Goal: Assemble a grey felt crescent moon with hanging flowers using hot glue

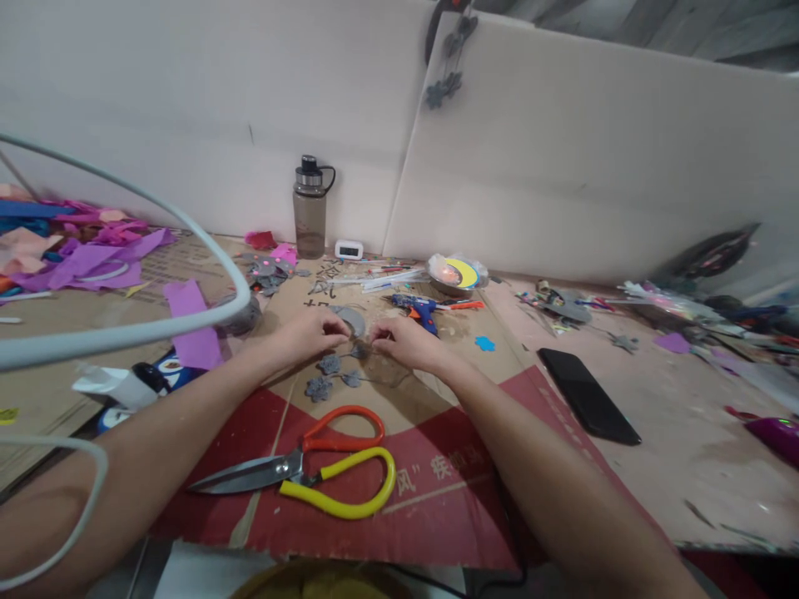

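My left hand (317, 331) and my right hand (404, 343) face each other over the cardboard, fingers pinched and a small gap between them. What either pinches is too small to make out. Just behind the left fingertips lies a grey disc (353, 319). Below the hands, several grey flowers (319, 388) rest on the cardboard, linked by thin stems. Closer to me are large scissors (340, 466) with one red and one yellow handle, blades pointing left. A blue hot glue gun (425, 314) lies beyond my right hand.
A bottle (310, 212) and small digital clock (349, 249) stand by the white wall. Purple scraps (93, 258) pile at left, under a pale curved tube (156, 333). A black phone (588, 396) lies right. A bowl (454, 287) holds a yellow piece; a blue flower cutout (484, 344) sits nearby.
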Tool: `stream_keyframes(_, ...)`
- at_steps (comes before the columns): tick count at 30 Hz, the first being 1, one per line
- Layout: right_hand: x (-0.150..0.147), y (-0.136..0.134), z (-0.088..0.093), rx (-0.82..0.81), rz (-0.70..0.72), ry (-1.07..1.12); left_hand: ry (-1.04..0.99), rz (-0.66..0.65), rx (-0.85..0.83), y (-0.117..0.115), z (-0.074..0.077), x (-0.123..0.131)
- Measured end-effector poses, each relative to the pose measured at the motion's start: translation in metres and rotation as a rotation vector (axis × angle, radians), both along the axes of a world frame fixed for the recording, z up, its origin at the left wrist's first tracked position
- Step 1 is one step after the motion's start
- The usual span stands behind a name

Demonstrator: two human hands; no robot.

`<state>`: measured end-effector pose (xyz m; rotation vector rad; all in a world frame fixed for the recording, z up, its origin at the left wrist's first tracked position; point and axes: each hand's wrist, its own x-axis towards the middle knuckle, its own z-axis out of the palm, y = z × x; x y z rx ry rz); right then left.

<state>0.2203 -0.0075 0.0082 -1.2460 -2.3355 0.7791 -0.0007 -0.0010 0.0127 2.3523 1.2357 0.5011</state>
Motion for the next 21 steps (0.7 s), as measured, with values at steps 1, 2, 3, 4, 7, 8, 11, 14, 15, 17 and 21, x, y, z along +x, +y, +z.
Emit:
stream_keyframes(1, 0.001, 0.0, 0.0, -0.009, 0.001, -0.014, 0.005, -0.044, 0.015, -0.001, -0.005, 0.003)
stream_keyframes(2, 0.003, 0.001, 0.0, -0.014, 0.003, -0.023, 0.011, -0.07, 0.025, -0.003, -0.009, 0.006)
stream_keyframes(3, 0.004, 0.002, -0.001, -0.017, 0.011, -0.029, 0.02, -0.084, 0.034, -0.004, -0.012, 0.009)
stream_keyframes(4, 0.005, 0.003, -0.002, -0.021, 0.022, -0.034, 0.032, -0.084, 0.038, -0.006, -0.014, 0.011)
stream_keyframes(7, 0.008, 0.006, -0.005, -0.037, 0.056, -0.042, 0.069, -0.055, 0.048, -0.009, -0.017, 0.015)
stream_keyframes(8, 0.01, 0.007, -0.005, -0.044, 0.065, -0.047, 0.082, -0.054, 0.056, -0.009, -0.017, 0.016)
stream_keyframes(11, 0.017, 0.007, 0.002, -0.045, 0.042, -0.097, 0.118, -0.085, 0.082, -0.012, -0.015, 0.016)
stream_keyframes(14, 0.03, 0.008, 0.014, 0.049, -0.164, -0.168, 0.154, -0.103, 0.071, -0.014, -0.011, 0.016)
stream_keyframes(15, 0.035, 0.009, 0.017, 0.107, -0.273, -0.167, 0.16, -0.11, 0.061, -0.014, -0.009, 0.015)
stream_keyframes(17, 0.046, 0.013, 0.018, 0.224, -0.476, -0.154, 0.149, -0.122, 0.038, -0.015, -0.006, 0.014)
stream_keyframes(21, 0.06, 0.023, 0.002, 0.2, -0.686, -0.31, 0.079, -0.062, 0.032, -0.012, -0.001, 0.009)
